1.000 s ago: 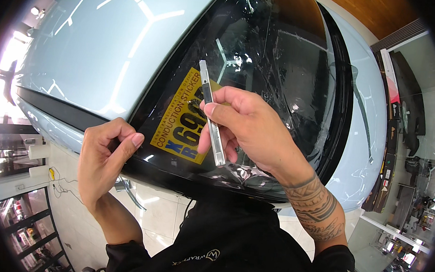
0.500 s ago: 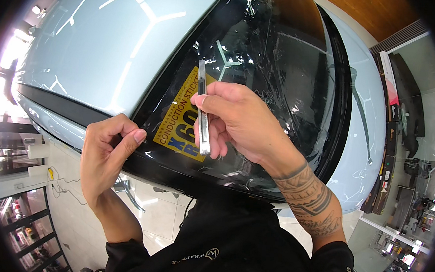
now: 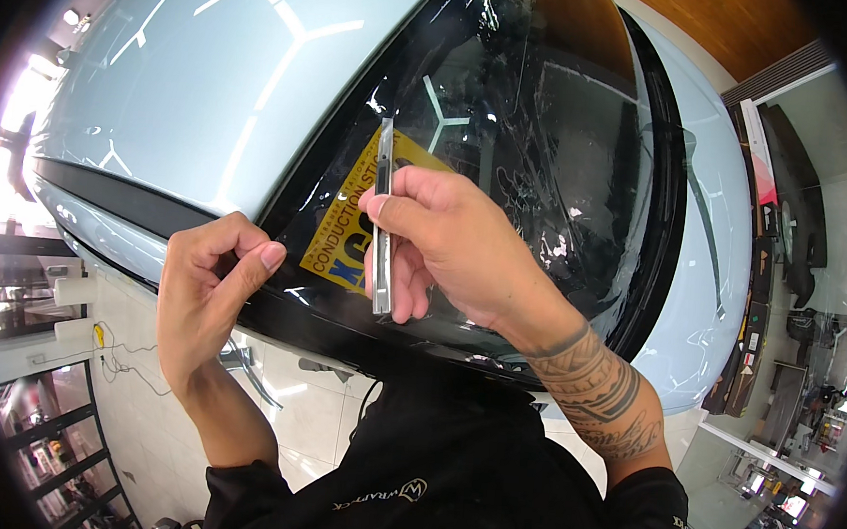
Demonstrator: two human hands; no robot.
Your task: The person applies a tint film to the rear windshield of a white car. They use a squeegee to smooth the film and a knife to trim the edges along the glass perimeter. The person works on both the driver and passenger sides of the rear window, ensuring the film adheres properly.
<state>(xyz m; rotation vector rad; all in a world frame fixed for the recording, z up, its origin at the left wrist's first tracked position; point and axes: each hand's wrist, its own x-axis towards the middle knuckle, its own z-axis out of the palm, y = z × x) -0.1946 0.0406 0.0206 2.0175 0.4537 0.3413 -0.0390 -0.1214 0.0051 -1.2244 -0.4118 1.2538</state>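
A slim silver snap-off knife (image 3: 379, 272) is gripped between the thumb and fingers of my right hand (image 3: 444, 246), held lengthwise over a yellow rectangular sticker (image 3: 328, 239) on the dark windscreen (image 3: 518, 144). The knife's top end reaches the sticker's upper part; whether it touches cannot be told. My right fingers hide part of the sticker. My left hand (image 3: 208, 305) is closed in a pinch at the black border of the glass, left of the sticker, on something I cannot make out. Creased clear film lies over much of the glass.
Light blue car panels (image 3: 203, 67) flank the glass, with a wiper arm (image 3: 700, 184) at right. A pale tiled floor (image 3: 307, 432) shows below. A cord with a yellow fitting (image 3: 99, 337) is at lower left, shelving (image 3: 59, 436) beyond it. Stacked dark boxes (image 3: 756, 304) stand at right.
My right hand has moved left with the knife, which is now more upright over the sticker. My left hand has risen slightly and stays pinched.
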